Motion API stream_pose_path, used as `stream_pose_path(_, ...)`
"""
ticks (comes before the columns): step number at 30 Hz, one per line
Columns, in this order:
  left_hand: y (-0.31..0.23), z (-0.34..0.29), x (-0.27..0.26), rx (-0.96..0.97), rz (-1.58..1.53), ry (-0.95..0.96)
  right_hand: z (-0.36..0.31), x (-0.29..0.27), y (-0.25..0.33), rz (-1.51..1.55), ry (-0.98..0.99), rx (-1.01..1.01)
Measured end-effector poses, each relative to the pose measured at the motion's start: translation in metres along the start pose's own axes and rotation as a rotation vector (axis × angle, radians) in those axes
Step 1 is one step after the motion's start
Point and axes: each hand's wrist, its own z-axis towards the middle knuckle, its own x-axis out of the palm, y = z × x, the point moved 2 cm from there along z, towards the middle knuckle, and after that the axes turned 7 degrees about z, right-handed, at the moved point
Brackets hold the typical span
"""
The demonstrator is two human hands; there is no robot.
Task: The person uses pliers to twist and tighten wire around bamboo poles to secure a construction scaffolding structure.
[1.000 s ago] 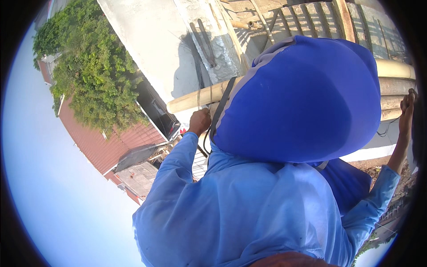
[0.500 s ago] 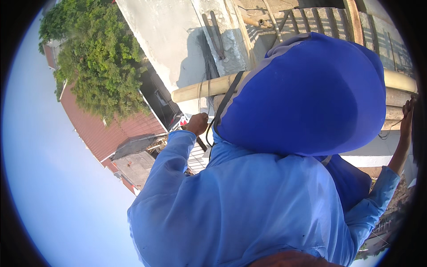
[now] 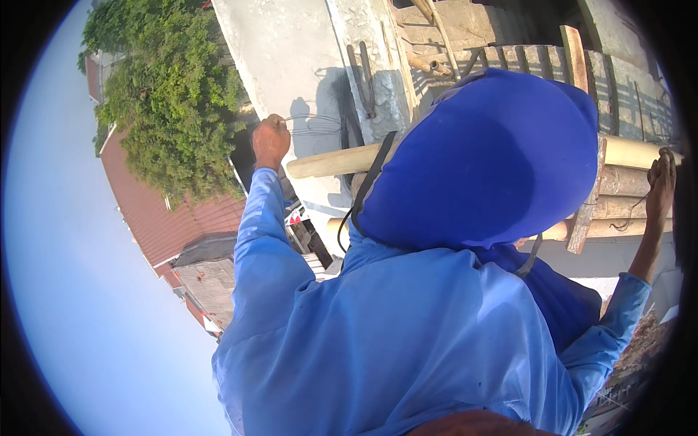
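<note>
- Out beside a sunlit concrete slab, holding thin wires in the left hand, fingers curled into a fist.
- Right of that fist, spreading in loose loops across the pale concrete: the same wires, trailing toward a dark shadow.
- Well apart from the left, resting the right hand on the far end of a bamboo pole; cannot tell whether gripping or merely touching.
- Just below and right of the left fist, a pale bamboo end, cut bluntly; cannot tell if part of the same length.
- Left of the right hand, more bamboo lengths ranked below the pole, crossed by a short wooden board.
- Close to the right wrist, a dark wire hooked in a small curl.
- Between both hands, a bulging dark blue cloth, hiding much of the bamboo, with a black strap along the left edge.
- Above and right of the left hand, a pair of dark metal rods against rough concrete.
- Left of the left hand, a leafy tree above a red roof.
</note>
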Motion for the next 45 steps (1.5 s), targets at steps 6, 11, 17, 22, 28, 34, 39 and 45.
stream_pose_path(6, 0.024, 0.081, -0.046, -0.117, 0.056, -0.180, -0.006, 0.001, 0.016, 0.002, -0.004, -0.076)
stream_pose_path(11, 0.017, 0.097, -0.069, -0.156, 0.040, -0.327, -0.015, 0.006, 0.022, -0.098, 0.043, -0.019)
stream_pose_path(17, -0.006, 0.143, -0.151, -0.013, -0.041, -0.687, -0.018, 0.030, 0.067, -0.068, -0.011, -0.108)
stream_pose_path(22, -0.045, 0.132, -0.250, 0.142, -0.002, -0.880, 0.009, 0.074, 0.082, 0.058, -0.051, -0.192)
stream_pose_path(28, -0.102, 0.103, -0.338, 0.323, -0.087, -1.003, 0.020, 0.139, 0.120, 0.490, -0.020, -0.169)
stream_pose_path(34, -0.218, 0.022, -0.410, 0.766, -0.322, -1.140, 0.020, 0.247, 0.115, 0.935, 0.223, -0.050)
stream_pose_path(39, -0.302, -0.015, -0.413, 1.317, -0.688, -0.866, 0.046, 0.250, 0.120, 1.053, 0.206, -0.070)
stream_pose_path(45, -0.388, -0.062, -0.406, 1.563, -0.915, -0.644, 0.066, 0.163, 0.103, 1.279, 0.131, -0.368)
